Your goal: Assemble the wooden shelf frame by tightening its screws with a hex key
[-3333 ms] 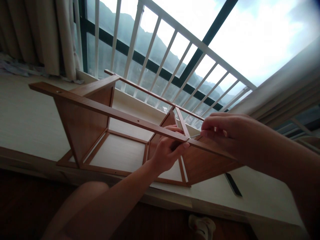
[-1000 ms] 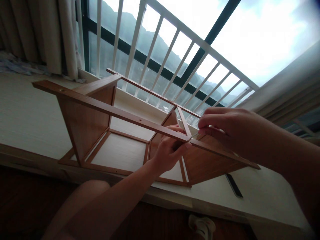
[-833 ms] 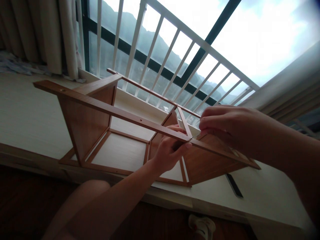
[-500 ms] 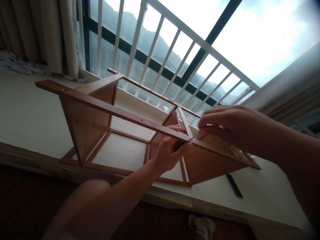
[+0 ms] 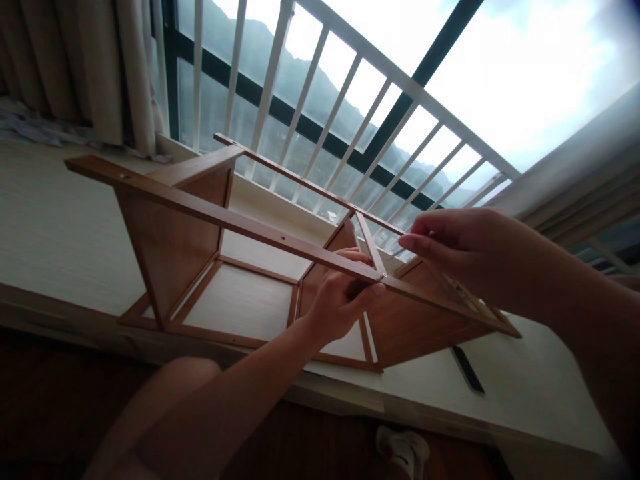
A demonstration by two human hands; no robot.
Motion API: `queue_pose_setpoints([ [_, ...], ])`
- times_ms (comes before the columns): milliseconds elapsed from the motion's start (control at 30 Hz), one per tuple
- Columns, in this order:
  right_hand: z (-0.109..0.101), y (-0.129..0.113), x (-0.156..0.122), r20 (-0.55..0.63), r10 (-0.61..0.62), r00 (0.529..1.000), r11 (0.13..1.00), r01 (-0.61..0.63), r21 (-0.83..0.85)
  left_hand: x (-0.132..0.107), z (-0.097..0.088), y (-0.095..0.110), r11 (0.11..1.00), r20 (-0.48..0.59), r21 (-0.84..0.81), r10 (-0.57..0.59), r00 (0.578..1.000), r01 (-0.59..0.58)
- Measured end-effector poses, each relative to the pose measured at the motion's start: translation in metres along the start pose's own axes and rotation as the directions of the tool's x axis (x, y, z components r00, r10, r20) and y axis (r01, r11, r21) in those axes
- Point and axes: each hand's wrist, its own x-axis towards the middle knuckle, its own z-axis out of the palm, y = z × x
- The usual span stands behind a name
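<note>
A brown wooden shelf frame (image 5: 170, 247) lies on its side on a pale window ledge (image 5: 55, 227). My left hand (image 5: 336, 300) grips the long front rail (image 5: 240, 225) from below, right at its joint with a short cross piece. My right hand (image 5: 457, 250) hovers just above and to the right of that joint. Its fingertips are pinched together, and whatever they hold is too small to make out.
White window bars (image 5: 320, 87) and a dark frame rise behind the shelf. Curtains (image 5: 100, 67) hang at the left. A dark flat strip (image 5: 467, 369) lies on the ledge at the right. My knee (image 5: 165, 400) is below the ledge, and something white (image 5: 403, 448) lies on the floor.
My right hand has lifted slightly off the joint and moved a little to the right. My left hand has stayed on the rail. The shelf frame has barely shifted.
</note>
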Motion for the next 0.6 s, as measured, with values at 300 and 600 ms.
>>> queue_pose_setpoints([
  [300, -0.0046, 0.0062, -0.0070, 0.117, -0.217, 0.969, 0.976, 0.212, 0.052, 0.0004, 0.0001, 0.0009, 1.000, -0.003, 0.007, -0.003, 1.000, 0.003],
  [600, -0.0059, 0.0060, -0.0046, 0.123, -0.273, 0.954, 0.960, 0.278, -0.025, 0.0002, 0.0005, 0.0011, 1.000, -0.007, 0.004, -0.001, 1.000, 0.001],
])
